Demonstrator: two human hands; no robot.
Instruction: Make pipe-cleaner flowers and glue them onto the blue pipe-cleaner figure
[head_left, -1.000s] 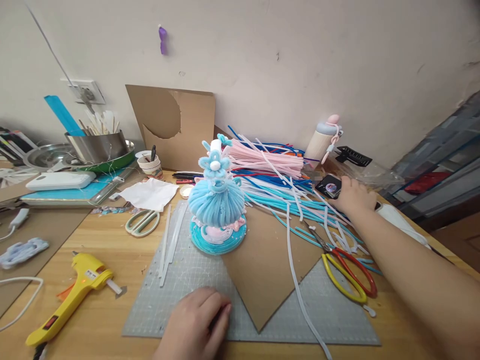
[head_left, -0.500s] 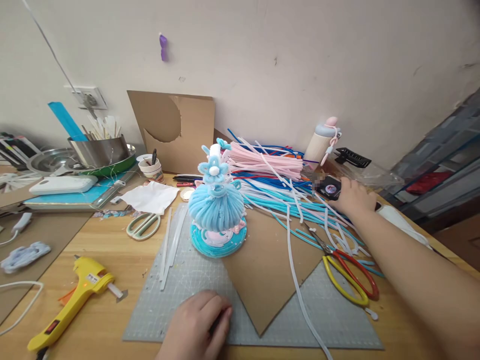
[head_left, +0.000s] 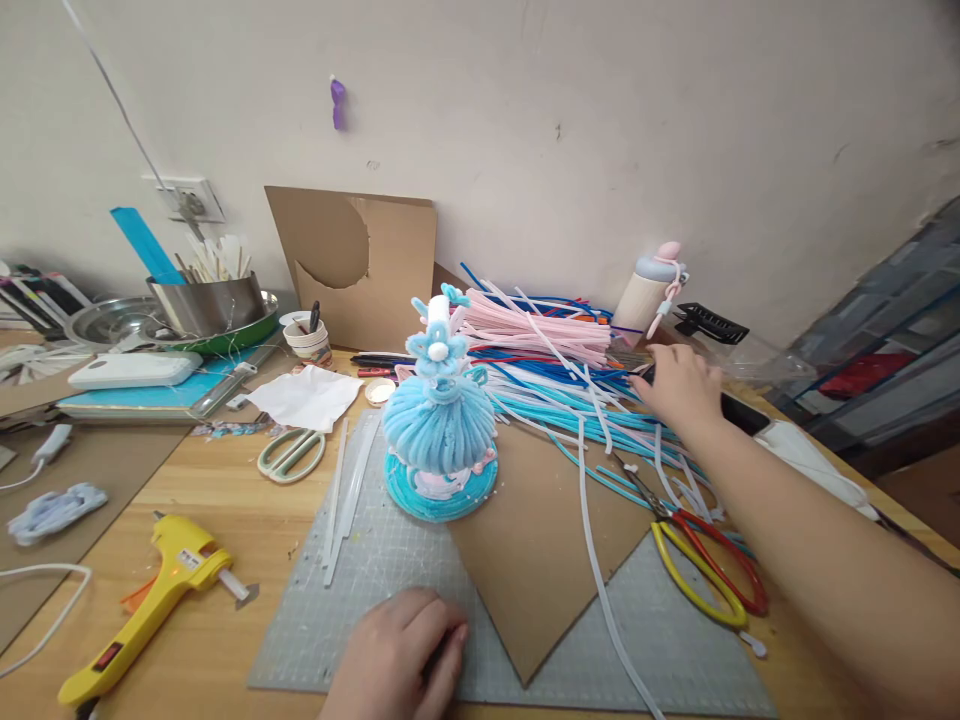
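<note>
My left hand (head_left: 401, 655) rests on the grey cutting mat (head_left: 300, 630), its fingers loosely curled with nothing visible in them. At the right, my right hand (head_left: 681, 385) is bent down over the edge of the pipe cleaner pile (head_left: 540, 335). Its fingers curl around a dark thing that they mostly hide. In front of me stands a light-blue pipe-cleaner figure (head_left: 439, 425) with a flower and a pleated skirt on a round blue base. Brown cardboard (head_left: 547, 560) lies beside it, crossed by a long white strip (head_left: 596, 570).
Red-and-yellow-handled scissors (head_left: 705, 570) lie below my right forearm. A yellow glue gun (head_left: 157, 600) is at the left, pale-green-handled scissors (head_left: 291, 457) behind it. A bottle (head_left: 649, 295) stands at the back right, and a phone (head_left: 742, 410) lies beside my right hand.
My right hand has moved left, over the place where a black object with a round sticker showed. That object is now mostly out of sight. My left hand stays put; the view has shifted slightly.
</note>
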